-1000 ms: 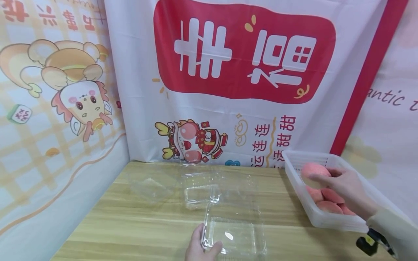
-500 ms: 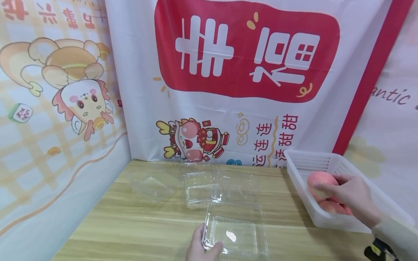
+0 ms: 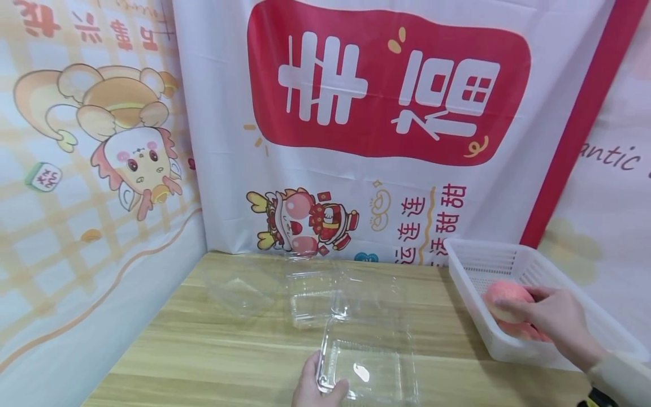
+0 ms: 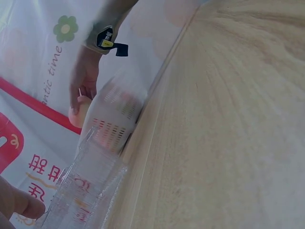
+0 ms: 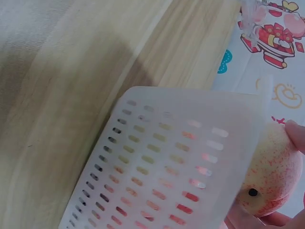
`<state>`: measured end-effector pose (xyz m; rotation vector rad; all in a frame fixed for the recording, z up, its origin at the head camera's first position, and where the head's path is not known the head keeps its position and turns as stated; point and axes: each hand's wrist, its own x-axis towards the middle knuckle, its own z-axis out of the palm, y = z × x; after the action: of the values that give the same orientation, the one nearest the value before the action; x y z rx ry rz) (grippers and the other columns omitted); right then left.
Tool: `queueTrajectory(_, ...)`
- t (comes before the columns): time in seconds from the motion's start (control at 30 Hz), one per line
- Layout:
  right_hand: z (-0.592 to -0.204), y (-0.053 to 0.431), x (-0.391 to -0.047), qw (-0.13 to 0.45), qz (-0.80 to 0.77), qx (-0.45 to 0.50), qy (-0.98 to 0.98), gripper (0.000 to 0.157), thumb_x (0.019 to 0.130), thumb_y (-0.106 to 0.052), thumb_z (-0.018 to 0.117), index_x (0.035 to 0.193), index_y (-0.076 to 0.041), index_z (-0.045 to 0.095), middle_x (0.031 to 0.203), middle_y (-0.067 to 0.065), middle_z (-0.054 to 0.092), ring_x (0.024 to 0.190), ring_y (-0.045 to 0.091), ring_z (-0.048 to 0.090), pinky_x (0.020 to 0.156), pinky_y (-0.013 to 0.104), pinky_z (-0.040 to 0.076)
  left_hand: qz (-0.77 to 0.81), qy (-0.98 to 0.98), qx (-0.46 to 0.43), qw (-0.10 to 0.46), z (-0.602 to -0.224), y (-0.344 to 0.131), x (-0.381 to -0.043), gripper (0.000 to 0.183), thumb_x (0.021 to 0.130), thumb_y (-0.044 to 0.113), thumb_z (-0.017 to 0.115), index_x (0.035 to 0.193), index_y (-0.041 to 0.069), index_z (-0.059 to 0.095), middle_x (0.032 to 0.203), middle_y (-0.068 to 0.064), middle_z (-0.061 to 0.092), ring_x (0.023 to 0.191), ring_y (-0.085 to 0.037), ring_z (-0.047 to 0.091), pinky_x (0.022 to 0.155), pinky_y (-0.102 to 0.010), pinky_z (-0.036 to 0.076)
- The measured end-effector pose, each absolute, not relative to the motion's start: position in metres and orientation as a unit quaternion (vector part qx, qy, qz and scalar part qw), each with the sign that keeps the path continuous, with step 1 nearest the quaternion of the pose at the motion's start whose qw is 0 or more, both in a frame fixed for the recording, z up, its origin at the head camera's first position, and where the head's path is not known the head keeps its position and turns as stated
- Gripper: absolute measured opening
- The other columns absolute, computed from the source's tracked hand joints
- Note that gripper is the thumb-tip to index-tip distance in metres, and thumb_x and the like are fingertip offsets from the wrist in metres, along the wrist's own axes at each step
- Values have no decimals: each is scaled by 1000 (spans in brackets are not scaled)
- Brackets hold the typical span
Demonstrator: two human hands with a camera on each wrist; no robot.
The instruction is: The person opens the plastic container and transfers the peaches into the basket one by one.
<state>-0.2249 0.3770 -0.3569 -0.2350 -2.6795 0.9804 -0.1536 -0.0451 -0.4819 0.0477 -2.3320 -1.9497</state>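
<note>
In the head view my right hand [image 3: 561, 322] grips a pink and cream peach [image 3: 506, 297] between thumb and fingers, inside the white plastic basket [image 3: 468, 305]. The right wrist view shows this peach [image 5: 274, 167] level with the basket's rim, a small black dot on its skin. More reddish peaches [image 3: 524, 332] lie beneath it, partly hidden by the hand. At the front of the table, my left hand [image 3: 319, 384] pinches the near left corner of an open clear plastic clamshell box [image 3: 363, 367], thumb over the rim. The box's base holds nothing.
Behind the held box stand another clear clamshell [image 3: 310, 294] and, further left, a clear plastic piece [image 3: 241, 291]. The wooden table [image 3: 203, 362] ends against a printed cloth backdrop [image 3: 224, 141]. The basket stands by the right-hand cloth wall.
My right hand has moved the peach toward the near side of the basket, covering more of the peaches below. The left hand keeps its hold on the box. The head view has shifted slightly.
</note>
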Motion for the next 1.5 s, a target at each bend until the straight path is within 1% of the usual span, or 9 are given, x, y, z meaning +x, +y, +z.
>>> queueTrajectory(0.1,-362,378,-224,152,348,-75,-922,76,76,-51,81,129,0,62,96,7,71,71,7,57,54,26,51,-643,-764,12,49,-483,-45,-154,78,80,20,77,141,-8,38,124,-28,57,101,-38,59,86,-60,48)
queueTrajectory(0.2,-366,378,-223,158,347,-69,-922,72,75,-49,83,129,-4,64,92,4,71,69,7,57,54,26,50,-645,-762,9,50,-483,-45,-153,77,79,19,77,140,-7,39,123,-25,58,100,-36,60,85,-58,49)
queueTrajectory(0.37,-371,379,-224,171,318,-66,-930,75,72,-51,85,129,-8,65,93,6,71,70,9,55,53,26,46,-640,-765,11,61,-484,-45,-152,76,78,19,78,140,-6,41,117,-18,63,95,-32,61,82,-54,50)
queueTrajectory(0.5,-375,380,-224,186,299,-54,-934,76,70,-49,87,127,-5,65,90,7,71,67,11,54,51,26,45,-635,-769,10,68,-484,-45,-151,75,78,19,78,138,-7,42,115,-17,64,94,-32,61,82,-54,51)
queueTrajectory(0.63,-375,382,-225,186,290,-35,-938,73,72,-45,86,125,-1,64,87,8,70,65,11,54,49,26,45,-639,-766,6,69,-483,-44,-151,75,78,19,79,139,-6,43,116,-18,63,96,-33,61,83,-56,50)
queueTrajectory(0.87,-371,384,-228,167,274,-19,-947,71,73,-47,85,124,-2,65,86,6,69,67,12,53,53,25,43,-639,-766,9,75,-481,-43,-150,75,77,18,79,139,-4,44,119,-20,62,99,-36,61,86,-58,49)
queueTrajectory(1.07,-370,382,-231,146,280,-20,-949,71,73,-46,85,123,0,64,84,6,67,62,16,55,49,28,44,-635,-769,10,78,-480,-43,-149,74,77,18,79,139,-5,44,118,-19,63,98,-36,61,85,-59,49)
queueTrajectory(1.2,-371,382,-232,149,286,-23,-946,71,72,-45,86,123,0,64,82,6,67,62,15,54,49,28,43,-630,-772,10,79,-478,-43,-149,73,78,19,79,139,-4,44,118,-18,63,97,-35,61,84,-59,49)
queueTrajectory(1.5,-373,382,-236,157,263,-14,-952,69,71,-48,86,118,-2,66,79,5,66,66,16,51,49,27,40,-634,-769,11,79,-479,-43,-148,74,78,18,78,139,-5,43,122,-21,60,101,-37,59,86,-61,48)
